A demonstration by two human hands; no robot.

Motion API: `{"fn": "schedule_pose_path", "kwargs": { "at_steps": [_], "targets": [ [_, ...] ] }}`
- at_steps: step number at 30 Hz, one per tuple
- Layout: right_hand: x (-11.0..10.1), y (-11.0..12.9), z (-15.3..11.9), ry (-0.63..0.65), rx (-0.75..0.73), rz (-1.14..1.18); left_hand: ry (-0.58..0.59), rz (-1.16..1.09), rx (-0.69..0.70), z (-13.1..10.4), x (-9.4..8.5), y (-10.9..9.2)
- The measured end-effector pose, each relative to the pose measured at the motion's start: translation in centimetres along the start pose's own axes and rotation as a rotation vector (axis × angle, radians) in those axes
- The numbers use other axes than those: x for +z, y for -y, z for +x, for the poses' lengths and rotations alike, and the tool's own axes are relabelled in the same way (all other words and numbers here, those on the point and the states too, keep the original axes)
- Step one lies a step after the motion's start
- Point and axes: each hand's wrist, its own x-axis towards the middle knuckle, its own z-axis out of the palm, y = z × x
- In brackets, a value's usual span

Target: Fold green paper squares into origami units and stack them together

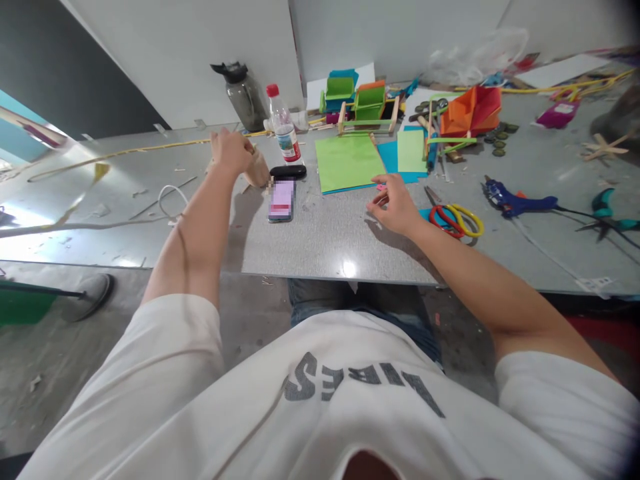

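Note:
My left hand (231,151) is stretched out over the grey table (320,247), its fingers closed around a pale beige object (257,169) standing just left of a phone (282,199). What that object is, I cannot tell. My right hand (395,203) rests on the table with fingers spread, close to a small pink piece (381,188) and the near edge of a green paper sheet (348,162). Red and yellow scissors (456,219) lie just right of that hand.
A plastic water bottle (283,132) and a dark bottle (243,95) stand at the back. Blue and green papers (411,152), paper-and-stick models (369,105), an orange folded piece (473,110), a blue glue gun (515,202) and teal pliers (609,213) lie right. A white cable (170,200) lies left.

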Motion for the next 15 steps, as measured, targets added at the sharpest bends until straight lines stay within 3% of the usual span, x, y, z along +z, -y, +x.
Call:
{"fn": "schedule_pose_path", "kwargs": {
  "at_steps": [4,10,13,15],
  "targets": [
    [-0.1,0.1,0.1,-0.024,-0.016,-0.019,-0.166,-0.111,0.056,-2.0,2.7,0.2],
    [0.0,-0.1,0.1,0.024,0.011,-0.053,-0.184,-0.320,0.034,-1.7,6.2,1.4],
    [0.0,0.0,0.1,0.037,0.011,-0.072,-0.194,-0.378,-0.010,-1.2,6.7,2.0],
    [0.1,0.2,0.2,0.041,0.014,-0.084,-0.154,-0.369,0.033,-1.5,6.2,2.3]
  ]
}}
